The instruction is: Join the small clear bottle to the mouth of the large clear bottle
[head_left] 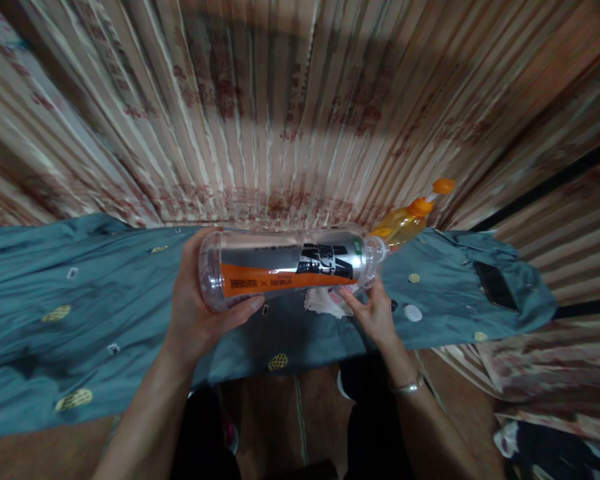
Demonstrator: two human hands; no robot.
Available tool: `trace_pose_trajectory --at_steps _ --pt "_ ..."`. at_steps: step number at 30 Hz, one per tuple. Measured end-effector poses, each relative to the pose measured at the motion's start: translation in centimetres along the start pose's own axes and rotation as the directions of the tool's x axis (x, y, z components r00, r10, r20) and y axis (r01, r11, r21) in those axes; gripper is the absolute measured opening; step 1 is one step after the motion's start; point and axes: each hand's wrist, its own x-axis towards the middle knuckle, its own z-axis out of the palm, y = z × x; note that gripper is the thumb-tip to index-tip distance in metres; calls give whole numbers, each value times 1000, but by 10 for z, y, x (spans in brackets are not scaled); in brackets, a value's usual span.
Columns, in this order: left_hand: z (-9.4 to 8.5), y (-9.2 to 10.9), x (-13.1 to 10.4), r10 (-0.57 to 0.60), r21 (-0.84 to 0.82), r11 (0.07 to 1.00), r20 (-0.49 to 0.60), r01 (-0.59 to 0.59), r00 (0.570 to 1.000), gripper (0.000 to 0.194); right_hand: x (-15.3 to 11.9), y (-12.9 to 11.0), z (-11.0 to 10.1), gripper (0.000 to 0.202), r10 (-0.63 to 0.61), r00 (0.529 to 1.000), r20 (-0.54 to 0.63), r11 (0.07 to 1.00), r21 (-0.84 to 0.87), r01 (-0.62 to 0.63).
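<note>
Clear plastic bottle point(285, 267) is held lengthwise across the head view, above a table spread with a teal cloth point(105, 320). Its base is toward the left hand point(195, 307) and its neck toward the right hand point(373, 310).

It will probably feel light for its bulk: the walls look thin and see-through, though whether any liquid lies behind the label cannot be told. Such plastic should be springy, giving under a hard squeeze and popping back rather than breaking, and the smooth sleeve may slide under damp fingers. The ribbed base and the narrowing shoulder look like the firmest places to hold; the long middle would likely dent first.

Both ends are taken. The left hand wraps the base, thumb laid along the near side. The right hand grasps the shoulder by the neck, its fingers partly hidden by the bottle, so how hard it presses cannot be told.

The label is silver-grey above and orange below, with bold black characters near the shoulder and a small green patch beside them. The neck is clear, and no cap shows on it. Past it is a yellow pump bottle point(400, 225); whether the two touch is unclear. A white disc point(413, 313) lies near the right hand.
</note>
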Motion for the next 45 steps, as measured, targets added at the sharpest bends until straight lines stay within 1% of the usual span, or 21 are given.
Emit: trace_pose_trajectory --at_steps 3,8,13,17,22,26,30,34,38,42,45 --pt "0 0 0 1 9 1000 3 -1 1000 73 1 -1 0 73 15 1000 -22 1000 -6 -15" --pt "0 1 0 -12 13 1000 0 12 1000 71 0 -1 0 74 7 1000 -21 1000 -5 -7" --pt "0 -1 0 24 12 1000 2 -24 1000 71 0 -1 0 74 20 999 -35 1000 -16 -21" --pt "0 -3 0 44 2 999 -1 -44 999 74 0 -1 0 78 23 999 -28 1000 9 -23" --pt "-1 -1 0 20 21 1000 15 -20 1000 72 0 -3 -1 78 39 999 -8 999 11 -39" --pt "-1 -1 0 -8 3 1000 19 8 1000 73 0 -2 -1 74 20 1000 -10 1000 8 -20" --pt "-1 -4 0 31 0 1000 0 -31 1000 77 0 -1 0 70 -5 1000 -21 1000 -6 5" --pt "-1 -5 -1 44 10 999 8 -44 999 74 0 0 0 68 -22 999 -37 1000 -21 21" --pt "0 -4 -1 66 -11 998 -5 -66 998 74 0 0 0 69 -9 999 -36 1000 -22 8" --pt "0 -5 -1 64 -22 998 7 -64 998 75 0 1 0 73 1 999 -40 1000 -20 -2" --pt "0 -6 -1 69 -20 997 3 -69 998 75 0 2 0 72 4 1000 -30 1000 -10 -5"
